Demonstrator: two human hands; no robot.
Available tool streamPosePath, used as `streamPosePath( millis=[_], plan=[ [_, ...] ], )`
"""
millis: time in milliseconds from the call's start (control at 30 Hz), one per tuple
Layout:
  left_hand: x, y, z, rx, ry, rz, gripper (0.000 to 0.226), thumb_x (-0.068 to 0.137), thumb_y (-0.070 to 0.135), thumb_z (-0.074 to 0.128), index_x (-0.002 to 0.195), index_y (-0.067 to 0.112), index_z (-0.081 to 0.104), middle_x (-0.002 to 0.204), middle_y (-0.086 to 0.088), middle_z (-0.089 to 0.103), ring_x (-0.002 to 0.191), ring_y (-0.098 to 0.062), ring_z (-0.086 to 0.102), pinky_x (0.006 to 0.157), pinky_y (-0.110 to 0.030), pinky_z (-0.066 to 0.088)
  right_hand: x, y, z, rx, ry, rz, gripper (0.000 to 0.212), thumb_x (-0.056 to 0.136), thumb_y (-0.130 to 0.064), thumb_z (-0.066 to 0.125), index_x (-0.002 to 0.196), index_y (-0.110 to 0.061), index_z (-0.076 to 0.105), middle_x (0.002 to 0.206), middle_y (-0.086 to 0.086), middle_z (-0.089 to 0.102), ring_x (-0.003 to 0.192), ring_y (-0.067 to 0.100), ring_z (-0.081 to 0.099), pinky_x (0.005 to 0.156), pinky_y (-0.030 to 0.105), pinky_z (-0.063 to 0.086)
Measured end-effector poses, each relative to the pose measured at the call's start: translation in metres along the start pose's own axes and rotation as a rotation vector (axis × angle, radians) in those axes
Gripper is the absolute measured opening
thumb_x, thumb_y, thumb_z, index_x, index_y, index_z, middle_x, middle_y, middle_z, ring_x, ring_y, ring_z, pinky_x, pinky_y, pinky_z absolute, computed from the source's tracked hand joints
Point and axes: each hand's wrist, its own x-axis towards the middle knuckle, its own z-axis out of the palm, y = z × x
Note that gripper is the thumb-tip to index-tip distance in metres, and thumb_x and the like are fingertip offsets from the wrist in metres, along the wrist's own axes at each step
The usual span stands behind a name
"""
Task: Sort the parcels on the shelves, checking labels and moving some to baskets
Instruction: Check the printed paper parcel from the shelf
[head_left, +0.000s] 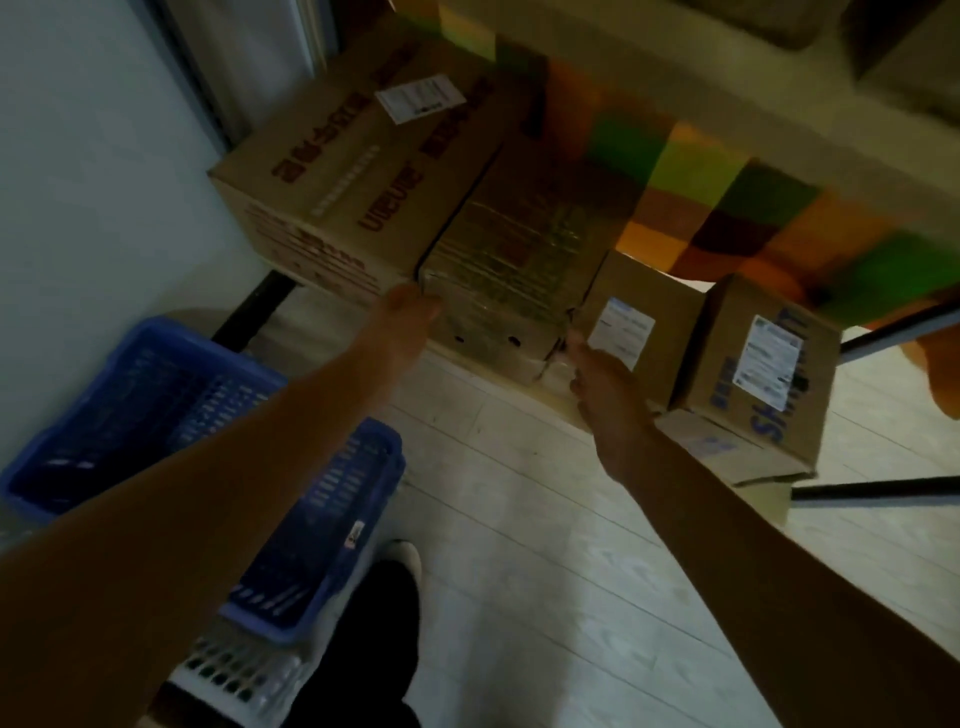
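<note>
A brown taped parcel (519, 260) lies in the middle of a low shelf. My left hand (410, 312) is at its near left corner, fingers hidden in the gap beside a large carton with red print (337, 176). My right hand (602, 379) grips the parcel's near right corner, next to a small box with a white label (644, 317). Further right stands a box with blue print and a label (769, 364). Two blue baskets (130, 405) (322, 519) sit on the floor at the left.
A white basket (244, 670) sits under the nearer blue one. A multicoloured chequered sheet (701, 171) lies behind the boxes. Black shelf bars (883, 488) run at the right. My foot (405, 561) stands on the pale wooden floor (545, 519). A wall (78, 182) is on the left.
</note>
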Motion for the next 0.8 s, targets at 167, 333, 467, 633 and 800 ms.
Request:
streamPosePath(
  millis=[167,333,467,633,800],
  plan=[
    [0.072,-0.016,0.005,-0.034,0.104,0.153,0.044,0.103,0.028,0.048,0.146,0.018,0.044,0.133,0.002,0.048,0.118,-0.017,0.049,0.090,-0.025,0.041,0.076,0.007,0.015,0.072,0.059,-0.133,0.069,0.094,-0.054,0.057,0.151,-0.020,0.037,0.152,0.002,0.044,0.137,0.026,0.044,0.102,0.038,0.036],
    [0.114,-0.029,0.013,0.139,0.164,0.300,0.043,0.102,0.040,0.046,0.136,0.014,0.055,0.128,-0.007,0.057,0.119,-0.027,0.053,0.103,-0.038,0.044,0.118,0.013,0.027,0.155,0.002,-0.225,0.072,0.094,-0.057,0.053,0.154,-0.020,0.035,0.157,0.000,0.038,0.143,0.023,0.038,0.094,0.031,0.032],
    [0.120,-0.033,0.019,0.083,0.132,0.335,0.039,0.101,0.035,0.052,0.128,0.007,0.057,0.118,-0.005,0.061,0.103,-0.020,0.060,0.089,-0.025,0.052,0.127,0.028,0.035,0.197,-0.003,-0.313,0.076,0.092,-0.060,0.054,0.155,-0.026,0.032,0.160,-0.001,0.033,0.145,0.023,0.033,0.106,0.034,0.031],
    [0.120,-0.018,0.015,0.104,0.004,0.151,0.023,0.101,0.034,0.052,0.085,0.018,0.057,0.074,0.000,0.050,0.046,-0.007,0.038,0.042,-0.017,0.030,0.122,0.030,0.037,0.175,-0.075,-0.399,0.084,0.085,-0.062,0.063,0.155,-0.026,0.032,0.157,0.000,0.038,0.142,0.025,0.038,0.111,0.039,0.034],
    [0.128,-0.022,0.028,0.104,0.114,0.311,0.029,0.100,0.030,0.056,0.120,0.010,0.059,0.120,-0.010,0.059,0.094,-0.022,0.058,0.072,-0.022,0.050,0.124,0.035,0.027,0.140,-0.041,-0.360,0.067,0.094,-0.046,0.061,0.150,-0.017,0.039,0.144,0.002,0.049,0.115,0.018,0.058,0.085,0.016,0.045]
  ],
)
